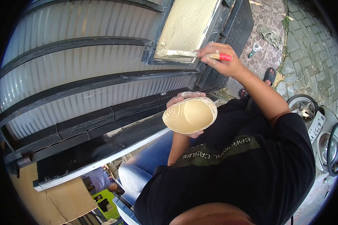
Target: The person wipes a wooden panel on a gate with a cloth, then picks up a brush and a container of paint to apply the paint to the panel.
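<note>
My right hand (219, 58) is closed around the handle of a paintbrush (186, 53), whose end is red. The brush's bristles touch the lower left corner of a cream-painted panel (186, 26) set in a dark frame. Streaks of wood-grain texture show on the panel, and a round bolt or screw head sits near its corner. Lower down, my left hand (186, 94) cups a bowl-like container (191, 114) from below, its fingers and thumb showing at the rim. Cream paint fills part of the container, and dried paint coats its edge. Paint spots mark both hands.
Dark metal bars (82, 80) cross a corrugated translucent sheet on the left. Below runs a black ledge (90, 153) with a white edge, beside a blue plastic container (146, 153). A motorcycle (321, 138) stands at right. A cloth (270, 36) and another brush (254, 50) lie on the tiles.
</note>
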`<control>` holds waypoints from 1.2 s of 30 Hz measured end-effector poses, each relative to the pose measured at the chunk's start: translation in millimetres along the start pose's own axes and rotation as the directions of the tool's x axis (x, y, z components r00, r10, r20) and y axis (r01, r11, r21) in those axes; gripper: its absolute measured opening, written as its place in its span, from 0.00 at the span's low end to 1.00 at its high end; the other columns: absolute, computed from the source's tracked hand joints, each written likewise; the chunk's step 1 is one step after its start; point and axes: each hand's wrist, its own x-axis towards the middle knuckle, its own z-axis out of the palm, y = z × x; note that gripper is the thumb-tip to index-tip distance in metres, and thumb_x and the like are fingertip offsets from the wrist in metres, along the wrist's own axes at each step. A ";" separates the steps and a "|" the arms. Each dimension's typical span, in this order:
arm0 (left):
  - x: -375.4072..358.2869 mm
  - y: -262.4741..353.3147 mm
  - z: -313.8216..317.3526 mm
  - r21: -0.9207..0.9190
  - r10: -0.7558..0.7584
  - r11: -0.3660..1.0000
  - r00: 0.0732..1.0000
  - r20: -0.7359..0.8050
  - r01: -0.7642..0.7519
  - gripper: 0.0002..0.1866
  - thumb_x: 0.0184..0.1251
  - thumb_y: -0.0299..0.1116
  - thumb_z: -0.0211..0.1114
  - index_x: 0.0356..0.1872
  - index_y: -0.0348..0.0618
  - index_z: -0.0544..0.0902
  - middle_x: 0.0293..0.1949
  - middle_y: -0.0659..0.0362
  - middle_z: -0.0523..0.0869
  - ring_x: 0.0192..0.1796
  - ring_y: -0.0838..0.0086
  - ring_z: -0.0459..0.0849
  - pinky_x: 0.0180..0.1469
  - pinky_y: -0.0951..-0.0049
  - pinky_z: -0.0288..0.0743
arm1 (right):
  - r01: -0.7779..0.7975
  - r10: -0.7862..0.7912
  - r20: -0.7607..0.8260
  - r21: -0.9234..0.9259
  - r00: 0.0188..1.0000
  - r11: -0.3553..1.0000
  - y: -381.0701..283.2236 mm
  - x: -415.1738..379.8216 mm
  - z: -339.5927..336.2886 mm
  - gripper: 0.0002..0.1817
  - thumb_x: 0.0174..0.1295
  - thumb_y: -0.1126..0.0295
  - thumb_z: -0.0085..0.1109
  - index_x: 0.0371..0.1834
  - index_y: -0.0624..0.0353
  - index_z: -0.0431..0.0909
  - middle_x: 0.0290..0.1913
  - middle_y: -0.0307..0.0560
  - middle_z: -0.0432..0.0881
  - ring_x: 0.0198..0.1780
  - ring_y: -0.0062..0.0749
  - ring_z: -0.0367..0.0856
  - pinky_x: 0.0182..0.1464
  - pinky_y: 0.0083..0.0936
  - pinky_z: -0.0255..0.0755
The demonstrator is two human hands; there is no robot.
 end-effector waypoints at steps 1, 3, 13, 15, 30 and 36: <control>1.4 1.3 0.2 0.010 -0.013 1.000 1.000 0.015 0.013 0.51 0.40 0.45 0.80 0.66 0.50 0.58 0.54 0.49 0.73 0.56 0.55 0.75 0.56 0.46 0.74 | 0.002 -0.002 0.005 -0.004 1.000 1.000 1.3 3.7 0.3 0.06 0.60 0.73 0.62 0.39 0.60 0.81 0.36 0.45 0.85 0.35 0.31 0.83 0.38 0.25 0.75; 2.2 0.3 -0.2 -0.001 0.002 1.000 1.000 0.007 -0.002 0.51 0.40 0.45 0.81 0.66 0.49 0.58 0.54 0.49 0.73 0.56 0.55 0.75 0.56 0.46 0.74 | -0.079 0.077 0.123 0.006 0.989 0.997 5.5 10.7 -1.4 0.06 0.60 0.72 0.63 0.39 0.59 0.82 0.36 0.46 0.85 0.34 0.33 0.83 0.37 0.25 0.75; -2.2 -4.7 -7.4 -0.028 0.019 0.999 0.999 0.039 -0.018 0.52 0.37 0.42 0.82 0.66 0.47 0.59 0.54 0.47 0.74 0.55 0.51 0.78 0.57 0.48 0.75 | -0.275 0.259 0.109 0.162 0.960 0.948 22.1 14.6 -26.4 0.07 0.62 0.71 0.61 0.40 0.61 0.82 0.36 0.43 0.85 0.36 0.25 0.83 0.41 0.23 0.76; -3.0 -4.7 -5.0 -0.053 0.011 0.999 1.000 0.027 -0.009 0.52 0.37 0.42 0.82 0.66 0.47 0.59 0.55 0.47 0.74 0.55 0.51 0.77 0.57 0.48 0.74 | -0.289 0.270 0.286 0.027 0.919 0.957 17.4 27.7 -27.6 0.07 0.63 0.74 0.60 0.40 0.65 0.80 0.38 0.46 0.83 0.42 0.29 0.84 0.46 0.26 0.80; -5.1 0.3 -2.9 -0.063 0.054 0.997 0.999 0.002 -0.054 0.51 0.34 0.38 0.81 0.63 0.47 0.59 0.54 0.48 0.73 0.57 0.57 0.76 0.57 0.48 0.75 | -0.440 0.353 0.314 0.274 0.881 0.855 39.2 66.1 -25.5 0.07 0.63 0.75 0.60 0.42 0.66 0.80 0.42 0.45 0.82 0.39 0.29 0.84 0.44 0.25 0.81; -1.7 -0.1 -3.7 -0.041 0.070 0.997 0.997 0.028 -0.069 0.51 0.34 0.38 0.82 0.63 0.47 0.59 0.54 0.47 0.73 0.56 0.55 0.77 0.56 0.49 0.76 | -0.424 0.367 0.305 0.147 0.879 0.894 38.6 71.3 -31.0 0.07 0.62 0.76 0.60 0.42 0.67 0.80 0.39 0.46 0.83 0.40 0.27 0.84 0.45 0.22 0.79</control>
